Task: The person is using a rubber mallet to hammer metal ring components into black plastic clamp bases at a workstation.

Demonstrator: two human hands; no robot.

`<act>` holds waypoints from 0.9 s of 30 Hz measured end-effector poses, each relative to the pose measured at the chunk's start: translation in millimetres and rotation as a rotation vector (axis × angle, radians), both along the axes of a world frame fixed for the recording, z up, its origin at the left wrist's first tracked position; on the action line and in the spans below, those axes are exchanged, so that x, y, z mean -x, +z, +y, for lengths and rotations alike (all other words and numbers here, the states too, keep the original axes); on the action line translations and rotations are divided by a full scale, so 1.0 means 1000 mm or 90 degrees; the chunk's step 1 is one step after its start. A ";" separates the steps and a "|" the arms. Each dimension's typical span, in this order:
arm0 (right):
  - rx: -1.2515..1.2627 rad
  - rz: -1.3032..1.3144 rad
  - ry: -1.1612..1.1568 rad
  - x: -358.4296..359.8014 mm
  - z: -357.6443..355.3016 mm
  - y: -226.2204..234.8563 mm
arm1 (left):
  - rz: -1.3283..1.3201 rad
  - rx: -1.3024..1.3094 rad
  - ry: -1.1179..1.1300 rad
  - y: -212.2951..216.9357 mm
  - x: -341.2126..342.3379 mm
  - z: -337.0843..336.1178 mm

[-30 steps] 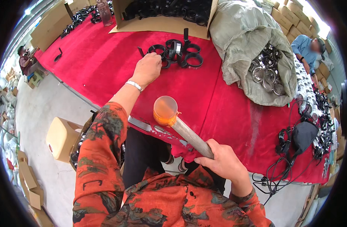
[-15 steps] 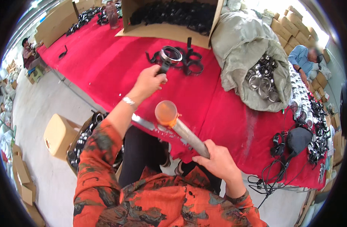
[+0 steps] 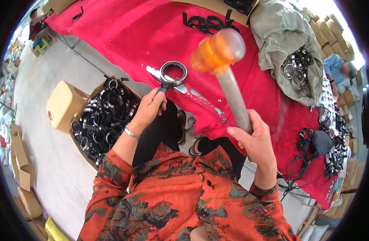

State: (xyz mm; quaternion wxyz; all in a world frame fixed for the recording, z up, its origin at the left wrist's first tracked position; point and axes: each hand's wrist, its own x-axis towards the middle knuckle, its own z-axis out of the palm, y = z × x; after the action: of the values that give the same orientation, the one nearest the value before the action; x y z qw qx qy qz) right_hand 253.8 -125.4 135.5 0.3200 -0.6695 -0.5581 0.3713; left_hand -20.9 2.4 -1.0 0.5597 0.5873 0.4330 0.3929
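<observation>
My left hand [image 3: 149, 107] pinches the short black handle of a black-and-silver ring [image 3: 174, 83]. The ring sits over the worn metal strip [image 3: 206, 105] along the near table edge; whether it touches is unclear. In my right hand [image 3: 254, 138] is a mallet, gripped by its grey handle [image 3: 234, 98]. Its translucent orange head [image 3: 218, 50] is raised, up and to the right of the ring. Several black ring parts [image 3: 210, 23] lie farther back on the red tablecloth [image 3: 128, 38].
Left of my legs, a cardboard box [image 3: 82, 150] holds many black-and-silver rings, beside a cream plastic stool [image 3: 66, 106]. A grey-green sack [image 3: 281, 36] of rings lies at the back right. Black cables and a dark pouch [image 3: 321, 143] are at the right. Two people sit farther off.
My left hand has brought the ring back from mid-table to the near edge. My right hand has lifted the mallet and moved it up and right. The view has tilted nearer to me.
</observation>
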 end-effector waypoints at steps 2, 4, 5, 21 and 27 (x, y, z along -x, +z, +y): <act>-0.120 0.038 -0.025 0.013 -0.003 0.012 | -0.014 -0.017 -0.001 -0.003 0.000 0.003; -0.127 -0.013 -0.006 0.025 -0.006 0.013 | -0.019 -0.031 -0.009 -0.004 0.001 0.005; -0.130 -0.083 -0.008 0.030 -0.011 0.005 | -0.026 -0.030 -0.016 -0.003 -0.002 0.006; -0.092 -0.398 0.182 0.054 0.041 0.001 | -0.071 -0.056 0.024 0.000 -0.014 0.006; -0.140 -0.275 0.140 0.063 0.071 0.047 | -0.040 -0.059 0.044 0.001 -0.006 0.003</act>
State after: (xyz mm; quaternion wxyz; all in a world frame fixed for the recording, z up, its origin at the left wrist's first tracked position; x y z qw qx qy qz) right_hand 191.3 -54.6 182.0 0.2217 -0.6297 -0.7200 0.1896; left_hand -14.7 5.3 -0.3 0.5313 0.5844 0.4167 0.4500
